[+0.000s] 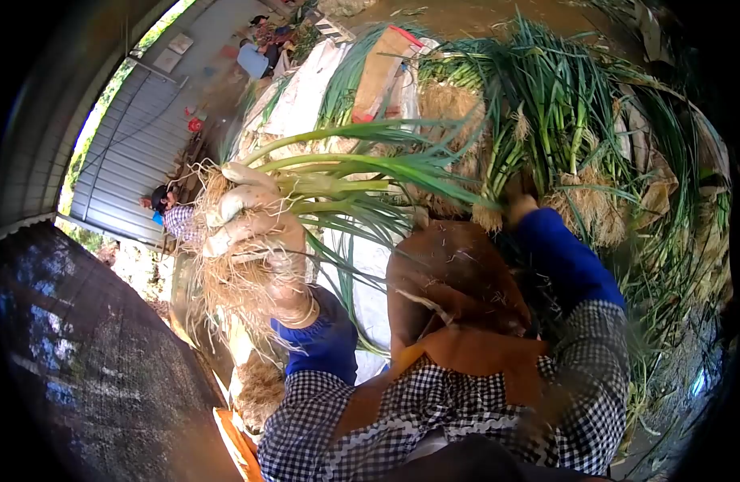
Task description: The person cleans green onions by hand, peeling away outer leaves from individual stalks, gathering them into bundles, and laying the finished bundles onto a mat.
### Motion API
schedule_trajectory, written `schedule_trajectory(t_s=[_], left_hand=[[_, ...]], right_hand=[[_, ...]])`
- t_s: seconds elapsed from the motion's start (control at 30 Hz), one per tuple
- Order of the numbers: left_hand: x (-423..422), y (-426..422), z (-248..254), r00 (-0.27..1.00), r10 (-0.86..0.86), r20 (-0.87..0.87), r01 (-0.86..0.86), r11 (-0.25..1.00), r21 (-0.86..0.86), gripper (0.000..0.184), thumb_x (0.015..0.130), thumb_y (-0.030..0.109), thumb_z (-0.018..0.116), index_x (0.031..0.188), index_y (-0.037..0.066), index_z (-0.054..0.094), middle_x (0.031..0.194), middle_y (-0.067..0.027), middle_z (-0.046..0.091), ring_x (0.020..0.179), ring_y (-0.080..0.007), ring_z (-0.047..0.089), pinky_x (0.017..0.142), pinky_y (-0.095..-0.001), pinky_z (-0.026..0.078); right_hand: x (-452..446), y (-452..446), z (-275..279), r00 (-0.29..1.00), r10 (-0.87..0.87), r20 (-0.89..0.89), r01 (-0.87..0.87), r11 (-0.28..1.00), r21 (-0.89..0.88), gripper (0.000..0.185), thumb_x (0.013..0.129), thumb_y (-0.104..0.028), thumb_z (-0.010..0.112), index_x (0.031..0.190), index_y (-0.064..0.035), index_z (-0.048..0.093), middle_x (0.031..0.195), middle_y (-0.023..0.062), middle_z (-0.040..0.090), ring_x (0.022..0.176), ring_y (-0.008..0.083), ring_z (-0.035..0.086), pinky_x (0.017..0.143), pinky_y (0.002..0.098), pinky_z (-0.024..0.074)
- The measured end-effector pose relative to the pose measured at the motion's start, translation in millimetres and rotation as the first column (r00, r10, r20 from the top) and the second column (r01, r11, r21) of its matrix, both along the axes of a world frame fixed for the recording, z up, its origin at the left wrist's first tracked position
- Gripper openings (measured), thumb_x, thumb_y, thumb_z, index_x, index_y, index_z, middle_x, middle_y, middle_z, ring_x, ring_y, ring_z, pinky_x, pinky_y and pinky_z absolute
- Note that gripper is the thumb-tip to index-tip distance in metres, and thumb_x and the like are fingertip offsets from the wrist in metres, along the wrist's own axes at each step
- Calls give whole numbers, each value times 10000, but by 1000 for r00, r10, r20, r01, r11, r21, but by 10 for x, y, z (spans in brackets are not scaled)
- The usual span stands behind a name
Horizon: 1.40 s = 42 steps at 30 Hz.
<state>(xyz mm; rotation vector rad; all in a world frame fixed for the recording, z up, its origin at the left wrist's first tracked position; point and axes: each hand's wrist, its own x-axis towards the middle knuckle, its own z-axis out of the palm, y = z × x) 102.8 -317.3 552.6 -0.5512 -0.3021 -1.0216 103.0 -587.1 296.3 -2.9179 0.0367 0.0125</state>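
Walls (125,181) stand behind. Left fingers (243,239) squeeze light-looking, bendy onions (326,185) by the roots (233,299), a good spot. Right hand (521,210): can't tell.

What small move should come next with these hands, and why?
Probably draw a few stalks from the green pile with the right hand: it reaches to the pile's edge, its grip hidden, while the left hand holds a bunch near its roots.
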Motion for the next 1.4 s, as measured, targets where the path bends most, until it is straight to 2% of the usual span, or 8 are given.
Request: schedule_trajectory(t_s=[0.1,0.23,0.33,0.6,0.7,0.8,0.97,1.4], left_hand=[[73,115,-16,996,71,56,-77,992,97,343,853,71,551,1168,-12,444,803,-89,568,622,-183,621,509,-257,510],[75,6,-204,997,81,3,-80,964,254,302,849,116,545,1102,-29,468,756,-19,563,584,-121,626,451,-204,471],[23,-47,-328,999,41,-11,-36,963,268,285,857,123,539,1089,-30,473,747,-18,565,575,-118,622,441,-200,466],[135,297,-697,987,87,-136,-37,941,337,230,885,130,522,1041,-36,491,705,-10,568,549,-99,607,411,-186,447],[269,472,-727,975,106,-197,-37,945,324,252,872,95,527,1077,-45,488,721,-14,572,554,-92,605,415,-180,442],[224,487,-717,975,157,-158,-97,938,333,327,834,71,549,1136,-30,479,754,-7,562,561,-83,603,407,-169,411],[255,491,-689,996,84,31,-89,943,322,379,805,91,561,1153,-31,475,872,-44,584,669,-89,620,509,-223,475],[655,2941,-702,438,563,701,-897,226,379,361,817,91,538,1149,-30,466,889,-75,578,572,-123,572,517,-229,487]], right_hand=[[-335,-119,-120,834,57,-549,-77,997,-13,344,847,-316,545,1118,-120,627,1040,193,622,989,303,595,851,413,456],[-173,438,981,662,-11,750,-464,779,421,371,841,-404,575,957,-60,651,841,99,666,696,197,648,627,301,529],[0,974,1561,781,254,570,-503,797,335,414,810,-446,611,949,-57,592,657,38,530,557,181,504,560,316,448],[-610,579,1106,488,362,794,-524,-605,599,228,926,-170,433,780,-12,509,644,48,523,525,66,437,474,215,381],[-1087,-229,364,956,273,108,-139,97,985,202,867,-227,539,877,-31,590,788,83,615,643,161,572,675,349,517],[-813,-76,-355,961,104,257,-132,987,91,326,822,-311,610,1073,-105,586,1063,100,596,940,229,569,794,362,481],[284,1304,1063,477,388,789,-493,861,-126,352,785,-280,620,1096,-117,589,1264,93,472,1130,250,482,816,368,463],[796,40,-1041,946,-22,-323,-28,989,-147,355,936,-292,385,1148,-63,553,1202,132,537,1022,326,539,850,428,437]])
